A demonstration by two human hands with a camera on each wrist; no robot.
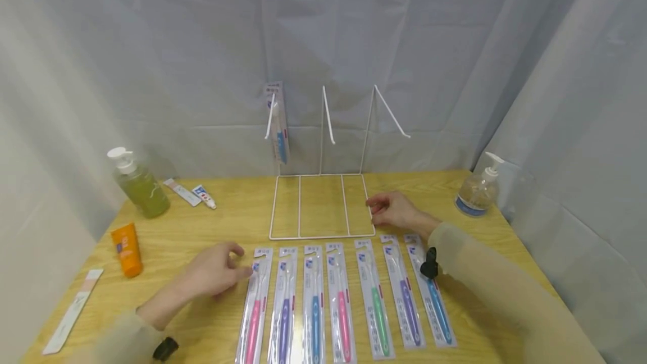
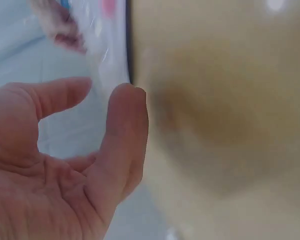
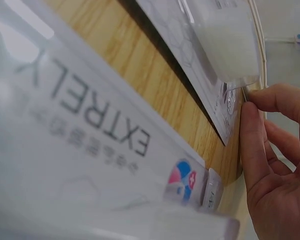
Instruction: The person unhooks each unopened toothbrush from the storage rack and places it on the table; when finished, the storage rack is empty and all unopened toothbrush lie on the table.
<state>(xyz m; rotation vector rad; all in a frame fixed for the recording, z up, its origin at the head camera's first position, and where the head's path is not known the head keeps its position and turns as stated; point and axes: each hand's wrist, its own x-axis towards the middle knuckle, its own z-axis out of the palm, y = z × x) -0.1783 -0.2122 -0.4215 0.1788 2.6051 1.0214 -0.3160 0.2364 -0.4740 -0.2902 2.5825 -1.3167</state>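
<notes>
A white wire display rack (image 1: pixel 323 237) stands at the back of the table, with three prongs. One packaged blue toothbrush (image 1: pixel 281 148) hangs at its left prong. My right hand (image 1: pixel 396 210) pinches the right side wire of the rack's base between thumb and fingertips. In front of the rack, several packaged toothbrushes lie side by side in a row. My left hand (image 1: pixel 217 269), thumb and fingers apart, is beside the leftmost pink toothbrush (image 1: pixel 254 319); its fingertips are close to the package edge, and whether they touch it I cannot tell. It holds nothing.
At the left are a green pump bottle (image 1: pixel 146 192), an orange tube (image 1: pixel 127 249), a small toothpaste tube (image 1: pixel 204 196) and two pale flat packets, one being a long packet (image 1: pixel 73 313). A clear pump bottle (image 1: pixel 475 192) stands at the back right, near the curtain (image 1: pixel 571 145).
</notes>
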